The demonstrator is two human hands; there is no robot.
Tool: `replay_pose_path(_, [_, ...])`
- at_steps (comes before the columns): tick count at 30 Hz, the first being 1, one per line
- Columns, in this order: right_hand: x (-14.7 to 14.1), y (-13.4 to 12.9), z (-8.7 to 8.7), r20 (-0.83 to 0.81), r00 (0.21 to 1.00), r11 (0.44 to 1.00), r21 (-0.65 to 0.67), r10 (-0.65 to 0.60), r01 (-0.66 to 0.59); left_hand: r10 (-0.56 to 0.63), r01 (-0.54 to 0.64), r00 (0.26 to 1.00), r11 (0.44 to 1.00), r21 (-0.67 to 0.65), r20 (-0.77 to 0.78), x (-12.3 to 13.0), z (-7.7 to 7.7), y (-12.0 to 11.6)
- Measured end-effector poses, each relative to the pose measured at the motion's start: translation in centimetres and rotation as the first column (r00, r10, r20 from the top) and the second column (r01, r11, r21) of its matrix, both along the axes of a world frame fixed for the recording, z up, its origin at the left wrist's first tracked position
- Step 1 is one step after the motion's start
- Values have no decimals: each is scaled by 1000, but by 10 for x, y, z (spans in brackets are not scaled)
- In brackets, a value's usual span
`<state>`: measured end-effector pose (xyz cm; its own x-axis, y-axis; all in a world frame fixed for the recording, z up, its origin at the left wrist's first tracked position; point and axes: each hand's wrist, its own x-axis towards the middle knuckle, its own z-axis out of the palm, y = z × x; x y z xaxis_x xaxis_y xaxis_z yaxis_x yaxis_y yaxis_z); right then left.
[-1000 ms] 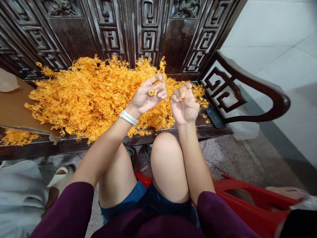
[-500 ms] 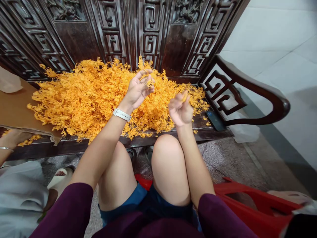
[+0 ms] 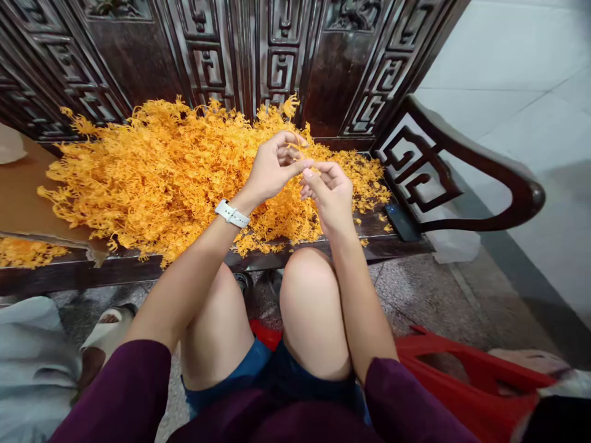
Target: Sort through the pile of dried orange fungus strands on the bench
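My left hand (image 3: 276, 165), with a white watch band (image 3: 232, 213) on its wrist, is raised over a pile of orange stringy pieces (image 3: 170, 172). Its thumb and fingers are curled around a thin orange stringy piece (image 3: 302, 145), mostly hidden by the fingers. Close against it, my right hand (image 3: 331, 194) pinches thumb to index finger, with a speck of orange showing at the tips. The fingertips of both hands meet in front of the pile's right part. What exactly lies between them is too small to make out.
The pile lies on a dark carved wooden bench (image 3: 381, 243) with an armrest (image 3: 503, 178) at right. A phone (image 3: 401, 223) rests near that armrest. Cardboard (image 3: 41, 191) stands at left. A red plastic stool (image 3: 466, 375) is at lower right, and another person's sandalled foot (image 3: 108, 326) at lower left.
My hands have come together: the right moved up and left to the left hand's fingertips. The other person's hand at the left edge has gone from view.
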<state>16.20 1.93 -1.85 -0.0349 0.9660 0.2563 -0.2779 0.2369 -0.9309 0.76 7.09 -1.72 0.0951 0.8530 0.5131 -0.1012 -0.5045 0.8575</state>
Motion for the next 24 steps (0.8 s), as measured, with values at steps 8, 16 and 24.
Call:
replay_pose_path(8, [3, 3, -6, -95, 991, 995, 36, 94, -91, -90, 116, 980, 983, -141, 179, 12, -5, -5])
replay_pose_path(16, [6, -3, 4, -209, 957, 979, 37, 202, -198, -154, 302, 899, 896, -325, 410, 32, 7, -30])
replay_pose_path(24, [14, -4, 1, -270, 914, 953, 73, 304, -295, -193, 354, 866, 889, -292, 462, 35, 10, -37])
